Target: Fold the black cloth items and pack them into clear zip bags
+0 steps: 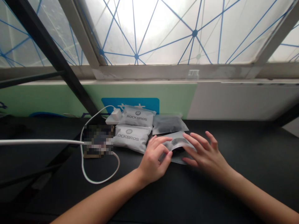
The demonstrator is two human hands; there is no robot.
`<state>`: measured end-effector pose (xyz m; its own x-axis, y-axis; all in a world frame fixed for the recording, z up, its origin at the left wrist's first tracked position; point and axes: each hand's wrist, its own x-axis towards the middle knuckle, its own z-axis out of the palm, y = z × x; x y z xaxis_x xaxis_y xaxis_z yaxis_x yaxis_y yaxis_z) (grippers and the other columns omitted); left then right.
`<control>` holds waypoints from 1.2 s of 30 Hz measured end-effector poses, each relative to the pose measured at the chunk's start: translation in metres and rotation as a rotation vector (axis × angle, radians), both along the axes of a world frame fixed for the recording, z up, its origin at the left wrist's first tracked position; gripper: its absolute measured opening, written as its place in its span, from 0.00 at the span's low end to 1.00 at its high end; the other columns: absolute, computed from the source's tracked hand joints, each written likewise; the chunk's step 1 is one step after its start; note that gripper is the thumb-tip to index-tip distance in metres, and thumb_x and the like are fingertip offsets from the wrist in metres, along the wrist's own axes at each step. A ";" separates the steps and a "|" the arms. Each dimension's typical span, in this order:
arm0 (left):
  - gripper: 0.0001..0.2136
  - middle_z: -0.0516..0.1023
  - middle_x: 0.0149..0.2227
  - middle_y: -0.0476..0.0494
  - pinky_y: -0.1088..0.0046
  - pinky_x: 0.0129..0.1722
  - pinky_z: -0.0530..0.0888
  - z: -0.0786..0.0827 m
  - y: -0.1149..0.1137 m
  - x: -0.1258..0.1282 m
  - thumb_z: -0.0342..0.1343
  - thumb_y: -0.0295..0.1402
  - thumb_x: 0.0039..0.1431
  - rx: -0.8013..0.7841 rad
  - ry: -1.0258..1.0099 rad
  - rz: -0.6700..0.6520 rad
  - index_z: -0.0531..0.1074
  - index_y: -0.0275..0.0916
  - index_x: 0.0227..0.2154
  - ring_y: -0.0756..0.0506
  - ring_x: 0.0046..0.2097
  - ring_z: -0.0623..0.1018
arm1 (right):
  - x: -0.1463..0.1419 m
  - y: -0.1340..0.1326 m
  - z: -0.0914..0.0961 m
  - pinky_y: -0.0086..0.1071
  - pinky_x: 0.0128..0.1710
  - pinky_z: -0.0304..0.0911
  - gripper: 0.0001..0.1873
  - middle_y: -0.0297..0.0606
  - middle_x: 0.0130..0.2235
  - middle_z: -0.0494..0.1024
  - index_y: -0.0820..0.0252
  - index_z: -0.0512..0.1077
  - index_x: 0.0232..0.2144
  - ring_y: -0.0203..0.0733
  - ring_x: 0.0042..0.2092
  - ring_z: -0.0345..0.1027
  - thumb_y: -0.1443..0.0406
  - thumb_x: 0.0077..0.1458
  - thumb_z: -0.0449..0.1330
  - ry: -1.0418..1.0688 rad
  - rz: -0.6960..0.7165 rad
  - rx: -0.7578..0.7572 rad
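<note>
A frosted plastic zip bag lies on the black table between my hands, its upper layer bowed up over something dark inside. My left hand pinches the bag's left edge between thumb and fingers. Over its right side is my right hand, fingers spread and the fingertips at the plastic. Just behind lies another frosted bag with a dark item in it. To the left of my hands are two plump grey bags printed ROCKBROS, a front one and a rear one.
A pixelated object sits at the left with a white cable looping round it. Behind it, a white charger plug rests on a power strip. A green and white panel and frosted windows border the table. A dark metal post slants at left.
</note>
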<state>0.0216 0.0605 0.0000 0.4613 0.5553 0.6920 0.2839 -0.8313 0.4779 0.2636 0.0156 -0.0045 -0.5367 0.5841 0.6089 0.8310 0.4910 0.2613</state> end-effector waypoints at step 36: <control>0.14 0.76 0.53 0.34 0.45 0.67 0.59 -0.015 0.004 -0.006 0.61 0.37 0.61 0.033 0.522 -0.183 0.70 0.40 0.47 0.39 0.55 0.76 | 0.054 0.006 -0.042 0.44 0.47 0.73 0.18 0.41 0.50 0.67 0.46 0.76 0.50 0.50 0.49 0.68 0.70 0.60 0.61 0.375 0.151 -0.130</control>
<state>0.0160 0.0643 -0.0149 0.8345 0.4161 0.3611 0.3260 -0.9013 0.2852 0.3171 0.0213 -0.0468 -0.3769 0.6011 0.7047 0.7731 0.6232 -0.1181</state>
